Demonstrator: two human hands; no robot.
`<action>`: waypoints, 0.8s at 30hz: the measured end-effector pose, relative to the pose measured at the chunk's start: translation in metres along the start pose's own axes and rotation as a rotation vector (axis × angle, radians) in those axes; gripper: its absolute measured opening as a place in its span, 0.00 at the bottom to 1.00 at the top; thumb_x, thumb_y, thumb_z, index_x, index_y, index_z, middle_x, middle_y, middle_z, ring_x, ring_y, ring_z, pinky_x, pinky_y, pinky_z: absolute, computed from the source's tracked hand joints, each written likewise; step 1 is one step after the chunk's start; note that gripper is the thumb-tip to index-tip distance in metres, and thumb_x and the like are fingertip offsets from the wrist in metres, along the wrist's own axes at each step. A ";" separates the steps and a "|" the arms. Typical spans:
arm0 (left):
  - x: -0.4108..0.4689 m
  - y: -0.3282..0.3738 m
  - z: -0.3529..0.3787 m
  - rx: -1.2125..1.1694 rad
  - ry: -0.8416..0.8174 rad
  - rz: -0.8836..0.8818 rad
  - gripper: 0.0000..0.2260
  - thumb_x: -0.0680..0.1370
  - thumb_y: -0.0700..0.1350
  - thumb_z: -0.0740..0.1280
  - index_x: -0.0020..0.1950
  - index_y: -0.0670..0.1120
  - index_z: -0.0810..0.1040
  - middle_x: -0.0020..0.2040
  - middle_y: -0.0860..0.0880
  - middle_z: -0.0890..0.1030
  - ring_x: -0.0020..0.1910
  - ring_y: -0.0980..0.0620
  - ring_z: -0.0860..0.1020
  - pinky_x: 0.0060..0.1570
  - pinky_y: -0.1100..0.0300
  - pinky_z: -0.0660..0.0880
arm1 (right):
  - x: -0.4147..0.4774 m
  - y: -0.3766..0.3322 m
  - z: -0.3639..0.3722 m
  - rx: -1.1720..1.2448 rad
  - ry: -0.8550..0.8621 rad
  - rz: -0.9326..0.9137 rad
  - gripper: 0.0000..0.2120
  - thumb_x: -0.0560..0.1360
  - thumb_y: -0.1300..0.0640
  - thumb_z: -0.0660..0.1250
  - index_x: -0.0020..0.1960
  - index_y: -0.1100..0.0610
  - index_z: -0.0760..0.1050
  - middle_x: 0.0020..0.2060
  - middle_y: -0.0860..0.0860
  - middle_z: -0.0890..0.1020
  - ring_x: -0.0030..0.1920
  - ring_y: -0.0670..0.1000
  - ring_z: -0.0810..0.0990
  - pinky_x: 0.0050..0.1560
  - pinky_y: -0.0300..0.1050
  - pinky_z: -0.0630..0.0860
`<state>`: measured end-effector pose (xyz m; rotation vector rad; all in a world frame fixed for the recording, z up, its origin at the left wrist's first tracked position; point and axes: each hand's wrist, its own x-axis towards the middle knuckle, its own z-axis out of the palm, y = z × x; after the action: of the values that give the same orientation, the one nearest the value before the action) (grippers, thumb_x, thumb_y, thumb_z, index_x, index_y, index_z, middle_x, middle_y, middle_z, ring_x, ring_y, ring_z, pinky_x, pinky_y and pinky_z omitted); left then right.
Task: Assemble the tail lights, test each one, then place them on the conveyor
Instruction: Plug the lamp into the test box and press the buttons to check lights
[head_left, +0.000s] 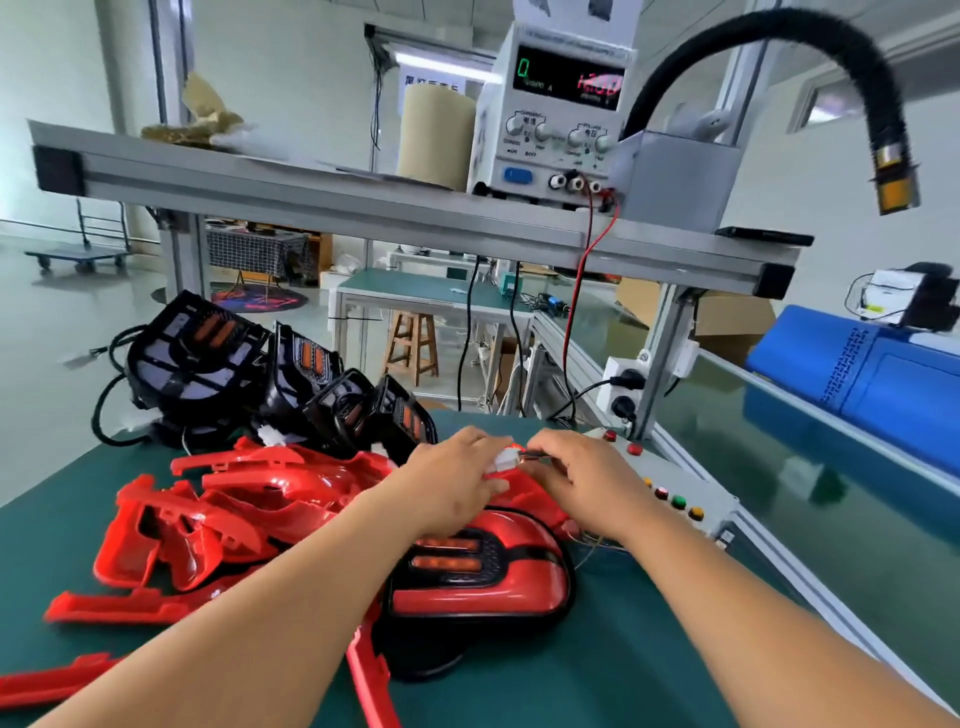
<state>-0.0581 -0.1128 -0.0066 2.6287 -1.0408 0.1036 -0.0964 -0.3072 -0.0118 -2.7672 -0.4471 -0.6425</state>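
An assembled tail light (480, 582), red lens on a black housing, lies on the green mat under my forearms. My left hand (449, 480) pinches its white connector (503, 461) just above it. My right hand (576, 473) pinches thin test leads (535, 455) whose tips meet the connector. Red lens covers (218, 519) are piled at the left. Black housings (280, 374) with orange reflectors and cables are stacked behind them.
A power supply (558, 111) stands on the aluminium shelf (363, 200), with red and black wires hanging down. A button panel (670, 493) sits right of my hands. The green conveyor (810, 483) runs along the right, with a blue roll (872, 374) beyond. A black hose (810, 47) arches overhead.
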 end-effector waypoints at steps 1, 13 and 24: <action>0.005 0.001 0.003 -0.027 -0.017 0.024 0.23 0.83 0.52 0.57 0.77 0.52 0.59 0.71 0.47 0.68 0.69 0.45 0.69 0.68 0.47 0.65 | -0.002 0.000 0.000 -0.009 0.015 -0.010 0.11 0.79 0.46 0.64 0.52 0.52 0.78 0.43 0.46 0.79 0.44 0.49 0.77 0.41 0.45 0.69; 0.008 -0.026 -0.014 -0.027 0.076 0.151 0.12 0.83 0.51 0.58 0.55 0.46 0.77 0.48 0.50 0.77 0.49 0.51 0.74 0.48 0.58 0.68 | -0.014 0.016 -0.001 0.023 0.023 0.037 0.11 0.81 0.48 0.60 0.46 0.51 0.77 0.35 0.44 0.77 0.39 0.49 0.76 0.38 0.44 0.66; -0.013 -0.071 -0.051 -0.140 0.313 -0.176 0.19 0.82 0.45 0.59 0.73 0.45 0.64 0.65 0.42 0.74 0.62 0.44 0.72 0.60 0.53 0.68 | -0.025 0.008 -0.002 -0.274 0.019 0.204 0.19 0.79 0.41 0.60 0.67 0.45 0.74 0.61 0.45 0.72 0.64 0.47 0.70 0.65 0.48 0.55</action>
<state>-0.0169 -0.0391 0.0212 2.4610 -0.6842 0.3748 -0.1160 -0.3213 -0.0232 -3.0052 -0.0728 -0.7255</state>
